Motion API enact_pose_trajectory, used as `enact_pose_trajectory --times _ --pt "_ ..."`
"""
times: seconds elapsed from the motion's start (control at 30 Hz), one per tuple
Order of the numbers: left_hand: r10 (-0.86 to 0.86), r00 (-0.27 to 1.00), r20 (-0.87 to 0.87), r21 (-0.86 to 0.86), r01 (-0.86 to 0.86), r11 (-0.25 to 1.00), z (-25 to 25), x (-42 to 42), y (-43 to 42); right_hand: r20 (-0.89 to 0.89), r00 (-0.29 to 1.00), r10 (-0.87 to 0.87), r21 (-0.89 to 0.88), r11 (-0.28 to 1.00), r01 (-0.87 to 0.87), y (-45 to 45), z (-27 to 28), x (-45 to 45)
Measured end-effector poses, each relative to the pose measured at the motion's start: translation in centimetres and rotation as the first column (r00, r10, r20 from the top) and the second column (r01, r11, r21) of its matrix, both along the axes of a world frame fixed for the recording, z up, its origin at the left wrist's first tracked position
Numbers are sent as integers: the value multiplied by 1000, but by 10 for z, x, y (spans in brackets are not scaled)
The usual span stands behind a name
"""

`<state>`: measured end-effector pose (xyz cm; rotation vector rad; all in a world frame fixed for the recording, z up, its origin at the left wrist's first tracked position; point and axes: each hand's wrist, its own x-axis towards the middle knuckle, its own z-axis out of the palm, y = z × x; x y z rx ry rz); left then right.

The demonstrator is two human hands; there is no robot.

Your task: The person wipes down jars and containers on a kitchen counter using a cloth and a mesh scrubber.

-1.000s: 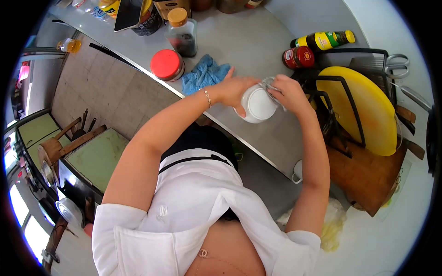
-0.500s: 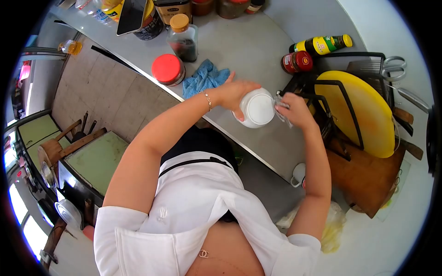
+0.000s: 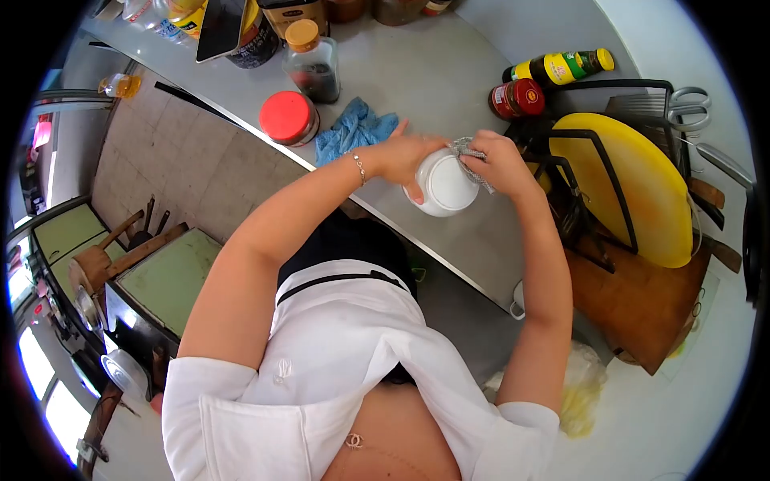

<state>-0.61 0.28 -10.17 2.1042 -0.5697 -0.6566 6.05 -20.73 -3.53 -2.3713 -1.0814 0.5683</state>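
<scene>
My left hand (image 3: 399,160) is wrapped round the side of a jar with a white lid (image 3: 451,183), holding it over the counter. My right hand (image 3: 499,164) pinches a crumpled grey cloth (image 3: 465,152) and presses it against the jar's upper right edge. Just left of my left hand lies a bunched blue cloth (image 3: 355,131). Beyond it stands a jar with a red lid (image 3: 287,120), with an orange-capped glass jar (image 3: 311,68) of dark contents behind.
A black rack (image 3: 618,188) holds a yellow cutting board (image 3: 630,192) at the right. Near it lie a dark bottle with a yellow cap (image 3: 565,68) and a red-lidded sauce jar (image 3: 517,99). A white mug (image 3: 518,301) sits by the counter (image 3: 409,88) edge.
My right hand has moved up and slightly left, carrying the grey cloth from the jar's right side to its upper edge. My left hand keeps its hold.
</scene>
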Motion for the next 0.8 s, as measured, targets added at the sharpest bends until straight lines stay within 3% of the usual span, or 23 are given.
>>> enact_pose_trajectory --times 0.17,0.27,0.33,0.43,0.5,0.63,0.73,0.8 --pt "-76 994 77 -5 77 997 -5 11 5 -138 990 -16 9 1000 18 -31 -1 -4" --pt "-209 977 33 66 206 976 8 24 5 -80 996 -27 -80 997 21 -12 6 0" --pt "-242 966 91 179 223 958 20 31 10 -98 979 -177 -74 983 170 -12 3 -6" --pt "115 946 302 52 -137 989 0 11 23 -154 878 -454 -115 890 441 -23 -8 -30" --pt "256 933 253 -6 -263 965 -17 -16 23 -171 764 -622 -224 780 584 -21 0 -49" --pt "463 838 289 -57 -467 882 2 -81 -26 -21 786 -618 -135 781 610 -21 -12 -72" --pt "465 827 315 -11 -487 873 -5 -72 -32 120 879 -461 -148 868 475 -17 -7 -63" --pt "458 826 328 -34 -474 880 -10 -71 -30 181 926 -330 -52 937 344 -5 -9 -43"
